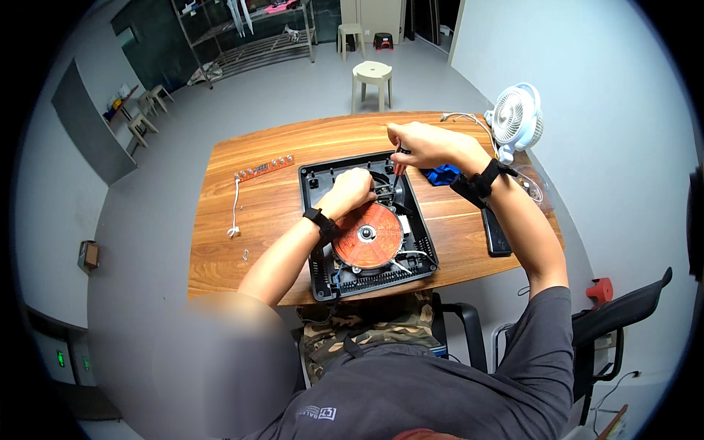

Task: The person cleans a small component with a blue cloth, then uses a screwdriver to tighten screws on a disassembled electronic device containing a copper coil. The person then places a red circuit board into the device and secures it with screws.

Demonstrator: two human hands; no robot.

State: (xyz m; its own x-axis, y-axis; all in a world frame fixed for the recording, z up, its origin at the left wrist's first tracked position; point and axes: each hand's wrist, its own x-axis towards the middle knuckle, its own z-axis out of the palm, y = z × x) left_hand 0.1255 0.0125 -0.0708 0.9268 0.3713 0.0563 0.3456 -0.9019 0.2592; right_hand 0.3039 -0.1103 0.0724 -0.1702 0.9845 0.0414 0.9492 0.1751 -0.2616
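Two bare hands work over one open-topped, black plastic rectangular housing (317, 279), which sits on a brown wood-grain table (220, 198) directly in front of the person. The right hand (422, 145) has its fingers wrapped around one slim screwdriver with a red-and-black handle (400, 167); the tool's long axis runs steeply downward, its shaft pointing into the far right part of the housing. Whether its tip meets a screw cannot be told. That spot lies just below the right hand, the nearer of the two, with the left hand (352, 191) a little to its left. The left hand is curled, fingers down inside the housing at the far edge of one round, flat, copper-coloured coil (356, 249); whether they pinch anything is hidden. The housing's long axis runs away from the person, its far end leaning slightly left.

Counted around them: two black wristbands (488, 180), one on each wrist; one narrow orange circuit strip (257, 173) with a white cable, left of the housing; and, to the right, one crumpled blue item (443, 175), one dark, flat, phone-like slab (497, 233) and one pale-blue-and-white fan (515, 117).
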